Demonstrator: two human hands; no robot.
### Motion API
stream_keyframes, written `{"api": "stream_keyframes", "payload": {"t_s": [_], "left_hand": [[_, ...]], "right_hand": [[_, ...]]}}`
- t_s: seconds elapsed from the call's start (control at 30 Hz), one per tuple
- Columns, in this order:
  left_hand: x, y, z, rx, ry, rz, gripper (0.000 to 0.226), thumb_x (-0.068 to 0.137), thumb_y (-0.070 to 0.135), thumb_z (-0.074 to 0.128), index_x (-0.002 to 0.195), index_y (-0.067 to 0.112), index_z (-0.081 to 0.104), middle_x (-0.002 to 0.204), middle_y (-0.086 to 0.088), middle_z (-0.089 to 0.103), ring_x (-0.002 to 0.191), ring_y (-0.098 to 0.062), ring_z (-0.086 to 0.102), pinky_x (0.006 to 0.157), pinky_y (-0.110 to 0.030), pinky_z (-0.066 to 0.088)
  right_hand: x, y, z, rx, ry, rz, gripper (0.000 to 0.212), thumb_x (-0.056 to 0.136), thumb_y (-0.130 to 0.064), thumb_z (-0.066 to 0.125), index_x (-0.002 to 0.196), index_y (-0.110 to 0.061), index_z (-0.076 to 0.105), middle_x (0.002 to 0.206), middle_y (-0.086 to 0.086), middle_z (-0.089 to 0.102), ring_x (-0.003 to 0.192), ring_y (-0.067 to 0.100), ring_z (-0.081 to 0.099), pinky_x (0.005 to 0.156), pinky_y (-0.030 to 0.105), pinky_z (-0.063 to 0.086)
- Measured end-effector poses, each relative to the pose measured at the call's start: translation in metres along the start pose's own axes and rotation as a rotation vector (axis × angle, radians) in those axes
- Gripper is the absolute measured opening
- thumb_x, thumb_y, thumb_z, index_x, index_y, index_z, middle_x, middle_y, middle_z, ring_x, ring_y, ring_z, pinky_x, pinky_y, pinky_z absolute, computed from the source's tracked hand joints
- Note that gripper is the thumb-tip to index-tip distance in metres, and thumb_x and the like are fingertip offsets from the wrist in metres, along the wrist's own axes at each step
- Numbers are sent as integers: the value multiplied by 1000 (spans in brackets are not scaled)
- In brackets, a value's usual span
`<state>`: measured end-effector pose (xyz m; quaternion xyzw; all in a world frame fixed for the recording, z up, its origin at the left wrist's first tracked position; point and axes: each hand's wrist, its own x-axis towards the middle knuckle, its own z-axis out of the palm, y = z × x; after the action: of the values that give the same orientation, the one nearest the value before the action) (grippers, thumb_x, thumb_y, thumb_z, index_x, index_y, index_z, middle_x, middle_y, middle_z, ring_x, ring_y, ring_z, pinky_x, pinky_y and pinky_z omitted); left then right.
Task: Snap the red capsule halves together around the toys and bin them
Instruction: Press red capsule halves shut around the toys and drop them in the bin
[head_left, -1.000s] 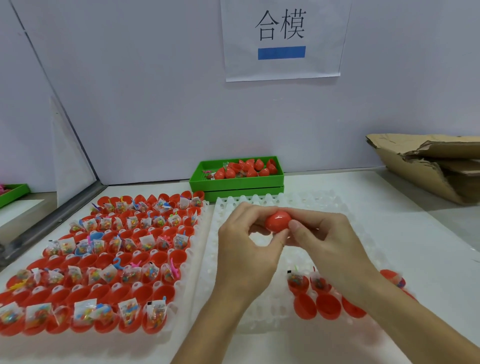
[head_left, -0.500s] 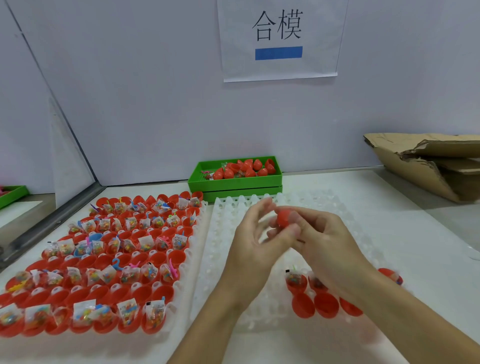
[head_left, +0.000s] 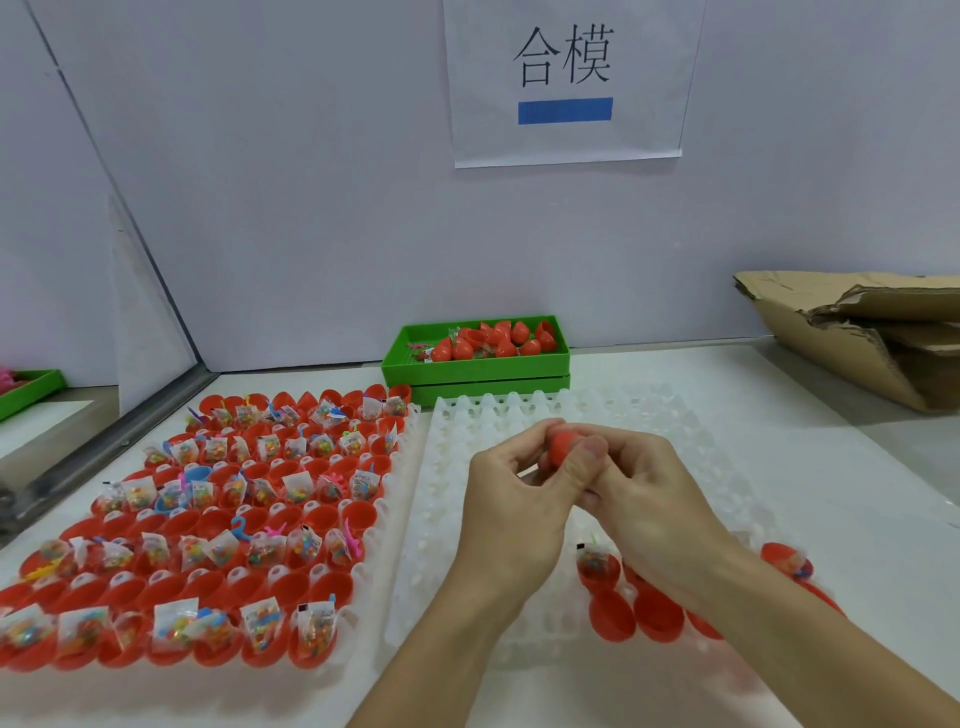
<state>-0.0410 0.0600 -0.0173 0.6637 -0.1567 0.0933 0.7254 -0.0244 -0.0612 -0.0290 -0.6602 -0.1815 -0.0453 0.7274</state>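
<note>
Left hand and right hand together (fingers curled)

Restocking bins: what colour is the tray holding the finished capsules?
Bright green plastic tray, at the wall; clearest in the head view.

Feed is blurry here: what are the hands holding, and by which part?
One red capsule, pinched between both hands: left hand on its left side, right hand with the thumb across its right side. Blur hides the seam.

Red capsule halves hold multicoloured toy packets in translucent white trays, the bin is green, the sign white with a blue bar.
</note>
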Motion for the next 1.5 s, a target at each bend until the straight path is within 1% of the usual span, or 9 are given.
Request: {"api": "stream_keyframes", "payload": {"t_s": [0.2, 0.37, 0.57, 0.67, 0.83, 0.97, 1.2, 1.3, 1.5], "left_hand": [[2, 3, -10, 76, -54, -8, 67, 71, 40, 79, 134, 27, 60, 111, 25, 70, 108, 5, 64, 85, -13, 52], [0, 2, -16, 163, -80, 78, 29, 89, 9, 71, 115, 21, 69, 102, 5, 72, 101, -16, 69, 85, -24, 56], [1, 5, -15, 173, -46, 97, 27, 75, 11, 72, 100, 22, 73, 96, 6, 74, 100, -14, 68, 90, -41, 57], [1, 6, -14, 195, -24, 116, 30, 75, 4, 73, 97, 24, 72, 94, 8, 73, 95, -13, 68, 85, -40, 59], [1, 9, -17, 189, -78, 116, 36, 75, 4, 77, 104, 24, 70, 100, 8, 72, 101, -14, 67, 89, -39, 57], [1, 13, -24, 181, -158, 91, 29, 82, 13, 71, 109, 23, 72, 103, 5, 73, 103, -17, 66, 89, -33, 56], [1, 11, -20, 171, -50, 105, 33, 79, -5, 68, 96, 22, 74, 89, 6, 74, 85, -13, 72, 79, -26, 58], [2, 11, -19, 167, -24, 122, 34, 81, -11, 67, 99, 17, 75, 94, 3, 74, 89, -10, 71, 78, -18, 55], [2, 10, -17, 178, -6, 119, 34, 84, -9, 66, 98, 22, 75, 95, 3, 74, 95, -13, 69, 86, -29, 57]], "right_hand": [[0, -19, -7, 455, -59, 178, 28, 93, -17, 55, 99, -1, 77, 94, 17, 73, 87, 24, 72, 76, 27, 58], [-5, -28, -8, 590, -93, 363, 39, 89, -29, 53, 96, 6, 69, 96, 27, 67, 92, 36, 68, 95, 47, 52], [-6, -31, -4, 611, -139, 436, 51, 91, -38, 52, 105, 6, 71, 102, 27, 65, 96, 36, 67, 106, 50, 45], [-6, -32, -3, 637, -157, 463, 59, 90, -42, 53, 120, 8, 64, 107, 28, 65, 98, 35, 65, 101, 46, 49], [-5, -32, -5, 618, -174, 430, 40, 85, -33, 60, 100, 3, 71, 94, 24, 65, 84, 31, 64, 93, 43, 53], [-5, -32, -10, 499, -208, 413, 35, 78, -20, 73, 103, 3, 71, 108, 21, 65, 97, 34, 62, 91, 44, 48], [-4, -28, -1, 548, -221, 378, 43, 85, -44, 64, 101, -5, 74, 109, 22, 68, 113, 35, 65, 100, 48, 52], [-5, -30, 3, 625, -192, 371, 45, 82, -44, 66, 98, -3, 75, 107, 26, 68, 109, 36, 67, 90, 42, 57], [-5, -30, 7, 569, -137, 300, 41, 88, -41, 62, 91, -3, 77, 98, 22, 71, 102, 36, 70, 87, 39, 58]]}}
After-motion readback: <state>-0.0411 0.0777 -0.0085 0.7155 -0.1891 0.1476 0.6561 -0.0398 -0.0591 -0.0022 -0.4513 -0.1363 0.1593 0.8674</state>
